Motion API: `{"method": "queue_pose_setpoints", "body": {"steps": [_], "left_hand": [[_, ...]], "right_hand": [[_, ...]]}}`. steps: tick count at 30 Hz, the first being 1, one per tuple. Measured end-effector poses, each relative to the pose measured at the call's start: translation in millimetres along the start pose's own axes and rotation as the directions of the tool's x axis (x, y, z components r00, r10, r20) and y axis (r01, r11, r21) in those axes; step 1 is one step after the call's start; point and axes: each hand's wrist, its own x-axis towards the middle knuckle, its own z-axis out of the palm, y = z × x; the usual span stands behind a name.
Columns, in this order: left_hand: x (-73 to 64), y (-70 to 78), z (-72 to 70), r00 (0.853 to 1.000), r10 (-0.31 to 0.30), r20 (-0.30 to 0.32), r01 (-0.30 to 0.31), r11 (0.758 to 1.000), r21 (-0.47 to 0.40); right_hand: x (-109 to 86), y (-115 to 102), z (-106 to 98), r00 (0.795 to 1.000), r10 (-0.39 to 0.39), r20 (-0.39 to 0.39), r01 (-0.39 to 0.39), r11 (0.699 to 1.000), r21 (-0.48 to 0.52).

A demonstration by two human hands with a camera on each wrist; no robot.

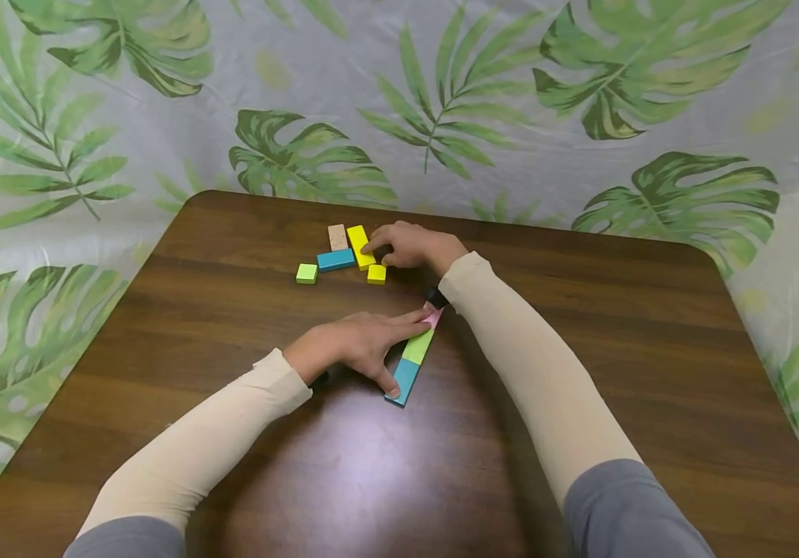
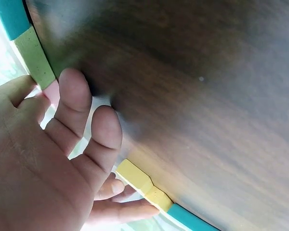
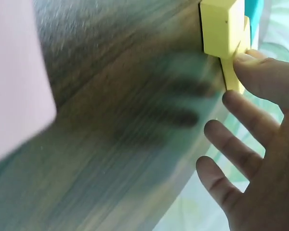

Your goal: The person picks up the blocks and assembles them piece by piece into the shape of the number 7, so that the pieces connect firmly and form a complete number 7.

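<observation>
A straight row of blocks lies on the table: a blue block (image 1: 404,378), a light green block (image 1: 416,348) and a pink block (image 1: 434,315). My left hand (image 1: 360,341) spans this row, its thumb on the blue end and its extended fingers at the pink end. Farther back, my right hand (image 1: 409,244) reaches to a long yellow block (image 1: 359,242), the index fingertip touching its side. The right thumb (image 3: 262,79) is close to a small yellow block (image 3: 221,29); whether it touches is unclear. The other right fingers are spread apart, holding nothing.
Left of the yellow blocks lie another blue block (image 1: 335,260), a pale wood-coloured block (image 1: 338,237) and a small light green block (image 1: 307,273). The brown wooden table (image 1: 232,310) has rounded far corners. Behind it hangs a leaf-patterned cloth (image 1: 441,93).
</observation>
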Motion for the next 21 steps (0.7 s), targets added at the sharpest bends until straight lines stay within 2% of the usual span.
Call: {"method": "queue_pose_setpoints", "body": {"steps": [5, 11, 15, 21], "left_hand": [[0.1, -0.7, 0.3, 1.0, 0.0, 0.004, 0.0, 1.0, -0.01], [1.1, 0.4, -0.5, 1.0, 0.017, 0.002, -0.017, 1.0, -0.012], [1.4, -0.6, 0.3, 1.0, 0.023, -0.004, -0.023, 1.0, -0.014], [0.5, -3.6, 1.9, 1.0, 0.021, -0.01, -0.021, 1.0, -0.009]], "right_hand": [[-0.7, 1, -1, 1.0, -0.01, -0.024, 0.01, 1.0, -0.017], [0.6, 8, 3, 0.995, -0.017, -0.101, 0.012, 0.999, -0.048], [0.4, 11, 4, 0.99, -0.021, -0.137, 0.019, 1.0, -0.017], [1.6, 11, 4, 0.99, -0.037, -0.138, 0.038, 0.999, 0.009]]}}
